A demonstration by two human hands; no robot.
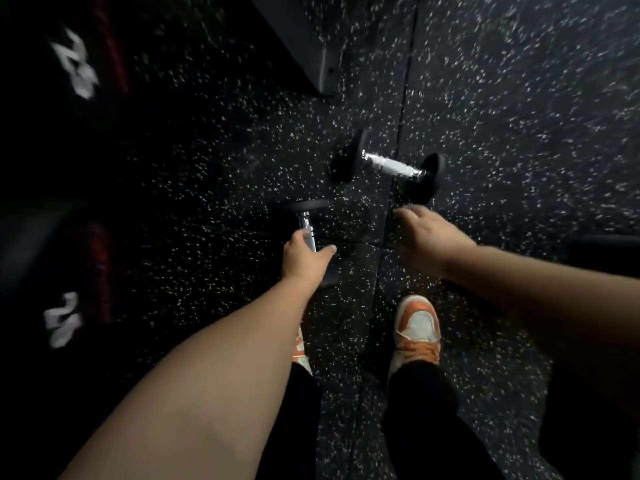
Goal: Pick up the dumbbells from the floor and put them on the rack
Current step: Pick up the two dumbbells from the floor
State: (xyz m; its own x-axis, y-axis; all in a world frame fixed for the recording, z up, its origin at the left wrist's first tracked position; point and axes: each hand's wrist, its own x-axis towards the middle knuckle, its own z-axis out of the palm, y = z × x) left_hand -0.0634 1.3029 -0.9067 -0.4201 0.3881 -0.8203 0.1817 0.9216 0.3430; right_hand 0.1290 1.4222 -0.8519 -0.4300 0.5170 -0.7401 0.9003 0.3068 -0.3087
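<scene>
Two black dumbbells with silver handles lie on the speckled rubber floor. The nearer dumbbell (307, 220) points away from me, and my left hand (304, 259) is over its handle with the thumb spread out to the right; the near head is mostly hidden under the hand. The second dumbbell (391, 166) lies crosswise a little farther off. My right hand (427, 237) hovers just short of its right head with the fingers relaxed, touching nothing.
Large black dumbbells with white numbers (74, 65) sit on the rack along the left edge. A dark metal rack foot (304, 46) runs across the top. My orange and white shoes (417, 327) stand just behind the hands. A dark object (606, 254) is at the right edge.
</scene>
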